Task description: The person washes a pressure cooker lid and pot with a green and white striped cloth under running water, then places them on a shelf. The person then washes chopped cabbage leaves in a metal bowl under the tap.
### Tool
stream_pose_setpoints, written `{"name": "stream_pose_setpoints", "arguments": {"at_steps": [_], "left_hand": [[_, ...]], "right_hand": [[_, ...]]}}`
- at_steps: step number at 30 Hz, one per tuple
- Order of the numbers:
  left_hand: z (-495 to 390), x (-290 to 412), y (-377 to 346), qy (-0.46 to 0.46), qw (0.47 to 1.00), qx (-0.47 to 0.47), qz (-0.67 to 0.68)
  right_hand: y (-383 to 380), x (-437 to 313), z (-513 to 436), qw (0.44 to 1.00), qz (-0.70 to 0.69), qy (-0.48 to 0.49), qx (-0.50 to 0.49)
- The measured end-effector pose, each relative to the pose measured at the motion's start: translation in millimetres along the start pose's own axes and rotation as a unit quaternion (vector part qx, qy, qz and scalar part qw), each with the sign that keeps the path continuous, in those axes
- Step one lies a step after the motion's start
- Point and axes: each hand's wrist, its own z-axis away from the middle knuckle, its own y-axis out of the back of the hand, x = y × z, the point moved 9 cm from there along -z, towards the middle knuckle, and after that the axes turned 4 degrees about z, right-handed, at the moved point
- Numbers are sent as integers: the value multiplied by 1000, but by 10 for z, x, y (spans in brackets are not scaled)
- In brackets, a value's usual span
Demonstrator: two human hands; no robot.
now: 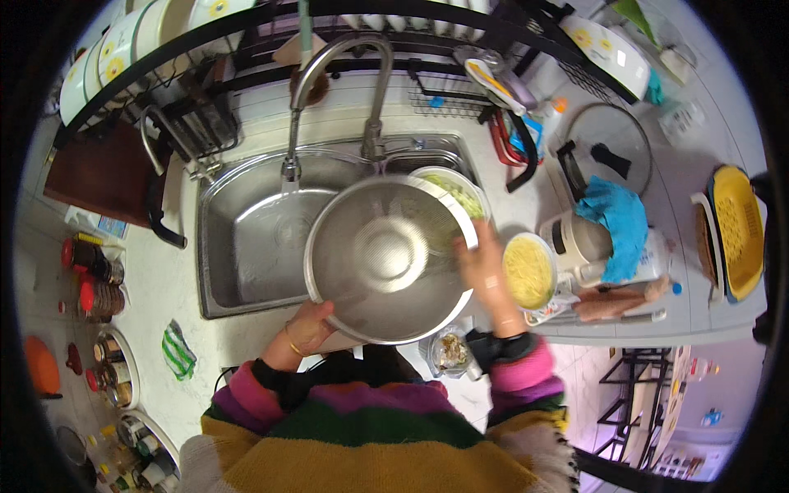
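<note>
A large stainless-steel strainer basin (351, 246) is held over the front right of the sink (206, 259). My left hand (306, 330) grips its lower left rim, thumb on the upper side. On the right rim is my right hand (487, 262), its fingers blurred. The strainer looks bare inside, with a shiny round base. Partly hidden behind it, a white bowl of cut green vegetables (459, 194) stands at the sink's right side. Right of my right hand sits a bowl of yellow shreds (528, 271). A faucet (291, 167) hangs over the sink, with what looks like water below it.
A black dish rack (394, 13) spans the back. To the right are a glass lid (610, 145), a blue cloth (616, 215), a knife (641, 315) and a yellow basket (736, 234). Jars (98, 296) and a green-striped cloth (179, 350) lie left. A bin (451, 352) stands below the counter.
</note>
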Motion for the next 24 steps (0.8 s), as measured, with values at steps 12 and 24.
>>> {"name": "stream_pose_setpoints", "arguments": {"at_steps": [12,24], "left_hand": [[-47,281,1520,5,954,298,-34],[-407,36,1477,-1,953,301,39]], "right_hand": [[-1540,1489,-741,892,314,-81,-314],[-1772,1916,-1128,901,331,13,-281]]}}
